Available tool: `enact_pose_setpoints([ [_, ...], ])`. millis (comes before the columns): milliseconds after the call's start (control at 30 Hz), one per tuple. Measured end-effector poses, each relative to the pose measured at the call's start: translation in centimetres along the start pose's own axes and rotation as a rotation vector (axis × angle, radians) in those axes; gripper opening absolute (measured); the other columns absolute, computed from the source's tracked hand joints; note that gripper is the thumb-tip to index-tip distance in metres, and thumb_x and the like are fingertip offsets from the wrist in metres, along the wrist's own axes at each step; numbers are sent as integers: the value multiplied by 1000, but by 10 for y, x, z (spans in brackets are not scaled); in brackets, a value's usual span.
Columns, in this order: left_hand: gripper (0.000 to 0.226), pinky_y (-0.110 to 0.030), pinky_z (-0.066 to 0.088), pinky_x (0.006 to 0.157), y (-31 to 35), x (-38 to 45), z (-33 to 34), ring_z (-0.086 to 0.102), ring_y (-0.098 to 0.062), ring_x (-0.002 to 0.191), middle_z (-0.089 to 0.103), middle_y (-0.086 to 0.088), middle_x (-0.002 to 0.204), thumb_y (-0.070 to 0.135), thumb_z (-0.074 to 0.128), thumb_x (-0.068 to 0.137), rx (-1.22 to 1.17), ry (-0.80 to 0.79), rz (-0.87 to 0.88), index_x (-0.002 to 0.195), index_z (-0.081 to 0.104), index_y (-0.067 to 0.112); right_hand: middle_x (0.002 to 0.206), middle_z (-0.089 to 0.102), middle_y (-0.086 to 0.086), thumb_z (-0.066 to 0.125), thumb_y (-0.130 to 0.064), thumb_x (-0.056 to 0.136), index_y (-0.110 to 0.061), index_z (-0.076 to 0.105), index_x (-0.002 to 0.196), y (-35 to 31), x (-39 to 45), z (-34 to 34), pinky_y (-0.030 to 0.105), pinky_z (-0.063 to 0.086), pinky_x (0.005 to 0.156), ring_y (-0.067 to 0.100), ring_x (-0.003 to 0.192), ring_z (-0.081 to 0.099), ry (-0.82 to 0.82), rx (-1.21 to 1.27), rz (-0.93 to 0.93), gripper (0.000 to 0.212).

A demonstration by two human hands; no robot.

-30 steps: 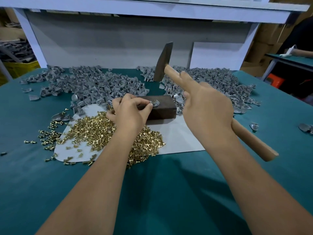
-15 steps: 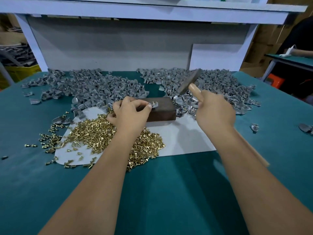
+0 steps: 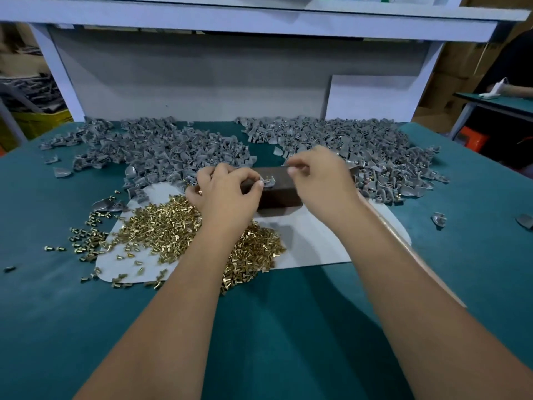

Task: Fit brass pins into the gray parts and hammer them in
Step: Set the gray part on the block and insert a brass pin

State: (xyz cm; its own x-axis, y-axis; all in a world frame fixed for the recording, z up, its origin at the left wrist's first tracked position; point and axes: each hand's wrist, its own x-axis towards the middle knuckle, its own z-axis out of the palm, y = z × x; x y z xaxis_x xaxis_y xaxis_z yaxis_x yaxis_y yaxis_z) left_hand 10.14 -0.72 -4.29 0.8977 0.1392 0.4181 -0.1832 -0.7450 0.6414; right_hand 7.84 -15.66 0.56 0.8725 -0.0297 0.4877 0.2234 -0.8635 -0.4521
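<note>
We see left hand (image 3: 223, 194) pinching gray part (image 3: 267, 181) with brass pin on dark block (image 3: 278, 189); right hand (image 3: 320, 180) closed round hammer handle (image 3: 409, 249), head blurred.

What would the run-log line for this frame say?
left hand: steadying gray part on block | right hand: gripping hammer, swing blurred | brass pin: upright in part

Even overhead light (wide-angle edge bending)
</note>
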Motion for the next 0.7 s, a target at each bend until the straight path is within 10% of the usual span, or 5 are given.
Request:
enact_pose_setpoints([
  [700, 7, -53, 16, 108, -2, 2, 1, 25, -24, 129, 43, 11, 109, 47, 60, 92, 23, -20, 4, 95, 66, 44, 81, 54, -5, 60, -9, 88, -22, 57, 76, -7, 22, 38, 29, 43, 69, 18, 79, 53, -140, 49, -35, 17],
])
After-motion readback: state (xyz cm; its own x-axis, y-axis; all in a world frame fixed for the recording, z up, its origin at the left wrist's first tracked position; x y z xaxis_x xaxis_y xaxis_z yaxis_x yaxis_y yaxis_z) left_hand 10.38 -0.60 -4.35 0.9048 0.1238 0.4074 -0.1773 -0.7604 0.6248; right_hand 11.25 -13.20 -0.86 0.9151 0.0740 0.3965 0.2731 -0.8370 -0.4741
